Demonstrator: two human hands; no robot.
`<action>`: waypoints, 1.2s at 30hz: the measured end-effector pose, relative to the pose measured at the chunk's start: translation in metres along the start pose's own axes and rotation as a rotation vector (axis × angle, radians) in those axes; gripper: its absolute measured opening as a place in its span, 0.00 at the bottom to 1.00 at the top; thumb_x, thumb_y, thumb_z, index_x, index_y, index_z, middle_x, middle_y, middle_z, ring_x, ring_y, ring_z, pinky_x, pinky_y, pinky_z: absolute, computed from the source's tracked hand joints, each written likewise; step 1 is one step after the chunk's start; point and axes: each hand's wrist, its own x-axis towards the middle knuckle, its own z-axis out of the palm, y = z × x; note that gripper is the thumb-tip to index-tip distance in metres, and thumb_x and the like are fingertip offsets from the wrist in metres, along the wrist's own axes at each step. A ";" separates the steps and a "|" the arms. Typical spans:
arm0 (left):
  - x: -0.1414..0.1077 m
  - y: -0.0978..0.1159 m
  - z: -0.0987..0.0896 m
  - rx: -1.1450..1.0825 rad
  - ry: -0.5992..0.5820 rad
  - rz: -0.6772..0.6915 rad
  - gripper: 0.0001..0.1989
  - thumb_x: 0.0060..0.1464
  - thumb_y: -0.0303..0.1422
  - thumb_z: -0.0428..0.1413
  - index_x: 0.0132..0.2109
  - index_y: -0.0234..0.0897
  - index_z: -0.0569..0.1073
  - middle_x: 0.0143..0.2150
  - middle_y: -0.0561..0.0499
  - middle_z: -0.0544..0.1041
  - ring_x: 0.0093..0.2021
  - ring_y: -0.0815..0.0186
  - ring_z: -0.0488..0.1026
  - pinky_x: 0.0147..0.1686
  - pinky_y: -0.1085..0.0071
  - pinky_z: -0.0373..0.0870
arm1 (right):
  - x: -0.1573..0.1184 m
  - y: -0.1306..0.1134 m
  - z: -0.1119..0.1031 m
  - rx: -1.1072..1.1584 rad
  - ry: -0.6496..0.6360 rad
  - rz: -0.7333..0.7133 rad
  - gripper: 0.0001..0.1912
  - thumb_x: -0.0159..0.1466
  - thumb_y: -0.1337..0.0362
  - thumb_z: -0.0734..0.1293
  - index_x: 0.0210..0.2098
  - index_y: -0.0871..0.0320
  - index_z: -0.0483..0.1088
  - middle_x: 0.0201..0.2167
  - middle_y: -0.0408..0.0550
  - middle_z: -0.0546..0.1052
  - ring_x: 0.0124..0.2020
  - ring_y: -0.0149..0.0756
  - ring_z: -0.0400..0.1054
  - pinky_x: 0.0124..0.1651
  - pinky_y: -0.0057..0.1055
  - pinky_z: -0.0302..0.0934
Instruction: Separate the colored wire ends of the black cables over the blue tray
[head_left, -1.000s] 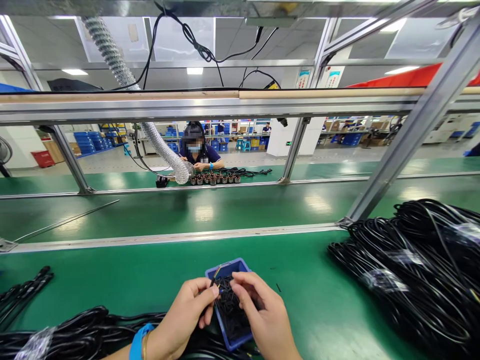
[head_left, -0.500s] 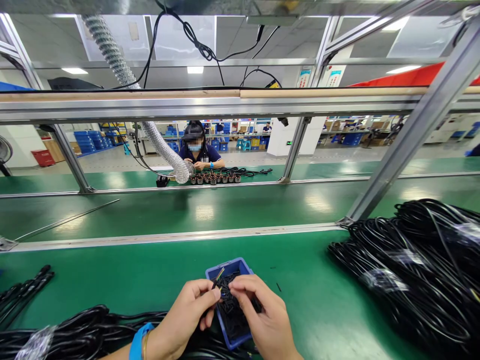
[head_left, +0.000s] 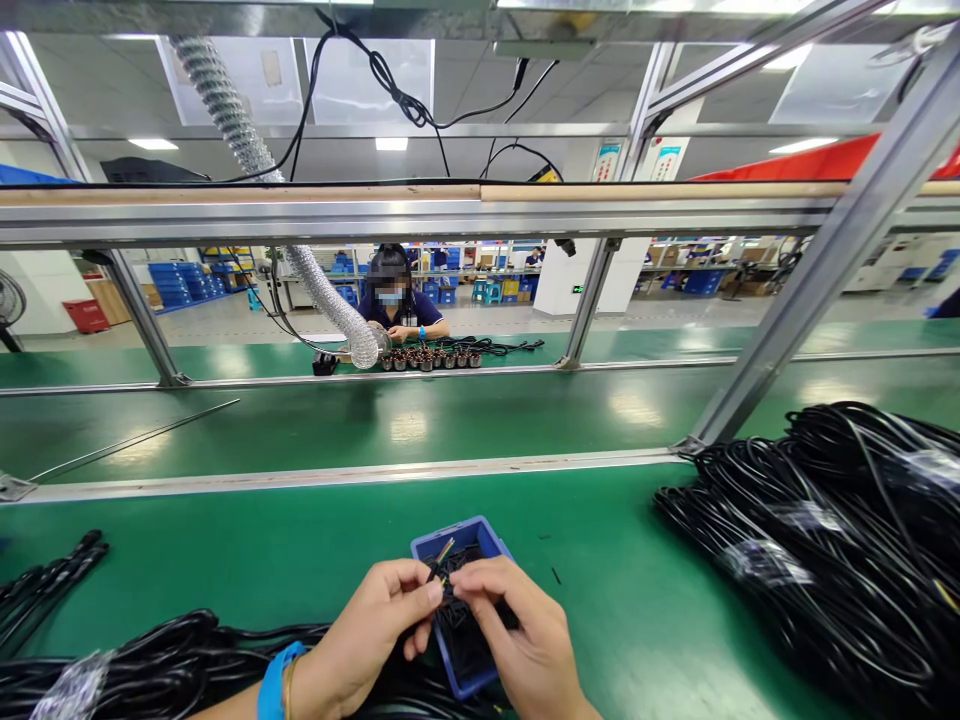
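Observation:
My left hand [head_left: 390, 612] is closed in a pinch on a black cable, whose stripped end shows thin coloured wires [head_left: 446, 550] fanning upward. Beside it, the thumb and fingertips of my right hand [head_left: 521, 625] are pressed together right at the wires; whatever is between them is too small to make out. Both hands hover above a blue plastic bin [head_left: 459, 690] holding many short black tube pieces [head_left: 469, 640]. The cable's lower length is hidden behind my left hand.
Bundled black cables [head_left: 817, 540] are heaped on the right, with more cables [head_left: 180, 650] at front left. A metal frame post [head_left: 817, 240] slants up on the right. Across the bench, a co-worker [head_left: 401, 300] sits behind small metal parts [head_left: 431, 358] and a flexible duct [head_left: 330, 300].
My right hand has shifted slightly left, its fingertips now closer to the wires. My left hand stays nearly in place, still pinching the cable.

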 end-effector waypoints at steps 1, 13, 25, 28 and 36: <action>0.000 0.001 0.000 -0.005 -0.005 0.002 0.20 0.48 0.47 0.63 0.31 0.33 0.71 0.20 0.58 0.64 0.19 0.74 0.58 0.21 0.77 0.54 | 0.000 0.001 0.000 -0.010 -0.007 0.027 0.06 0.66 0.69 0.67 0.34 0.54 0.75 0.28 0.43 0.80 0.28 0.33 0.75 0.33 0.25 0.70; -0.003 0.004 0.000 0.037 -0.012 -0.081 0.14 0.48 0.41 0.61 0.28 0.36 0.68 0.17 0.59 0.63 0.18 0.74 0.58 0.20 0.76 0.51 | 0.002 0.000 -0.004 -0.067 0.081 0.114 0.04 0.65 0.64 0.70 0.32 0.54 0.75 0.25 0.41 0.79 0.23 0.30 0.72 0.27 0.22 0.68; -0.004 0.004 0.003 0.080 0.006 -0.106 0.14 0.46 0.41 0.60 0.29 0.36 0.67 0.18 0.59 0.63 0.19 0.73 0.59 0.21 0.75 0.51 | 0.005 -0.001 -0.008 -0.139 -0.028 -0.114 0.07 0.66 0.74 0.66 0.37 0.55 0.71 0.28 0.43 0.77 0.28 0.30 0.71 0.33 0.25 0.66; -0.005 0.003 0.003 0.076 0.006 -0.109 0.14 0.45 0.41 0.60 0.29 0.36 0.67 0.18 0.59 0.63 0.20 0.73 0.59 0.21 0.75 0.51 | 0.007 -0.001 -0.008 -0.140 -0.066 -0.133 0.06 0.66 0.73 0.66 0.36 0.56 0.71 0.28 0.43 0.77 0.28 0.30 0.71 0.33 0.24 0.66; -0.004 0.007 0.003 0.081 0.022 -0.095 0.14 0.44 0.41 0.60 0.31 0.36 0.67 0.20 0.59 0.64 0.21 0.73 0.60 0.22 0.75 0.53 | 0.008 -0.001 -0.009 -0.154 -0.055 -0.080 0.05 0.66 0.71 0.67 0.35 0.55 0.72 0.27 0.41 0.77 0.26 0.29 0.71 0.31 0.23 0.65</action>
